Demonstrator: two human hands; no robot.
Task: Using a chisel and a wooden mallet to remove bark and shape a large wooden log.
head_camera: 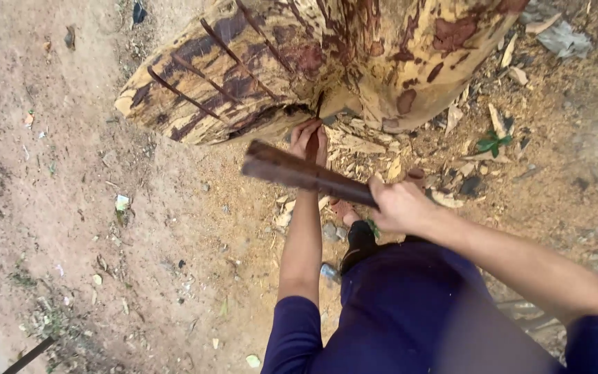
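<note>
A big carved log (313, 62), pale yellow with dark red-brown streaks and cut grooves, lies across the top of the head view. My left hand (309, 138) is closed around a thin chisel (316, 111) whose tip sits in a dark notch on the log's underside. My right hand (399, 206) grips one end of a long dark wooden mallet (299, 171), which reaches left across my left wrist, just below the chisel hand. The mallet is slightly blurred. Dark blue sleeves and clothing fill the bottom right.
Wood chips (368, 149) and shavings lie heaped under the log and to its right. Bare reddish dirt (70, 208) spreads to the left with small litter. A dark rod (29, 355) lies at the bottom left. A small green plant (493, 142) grows among the chips.
</note>
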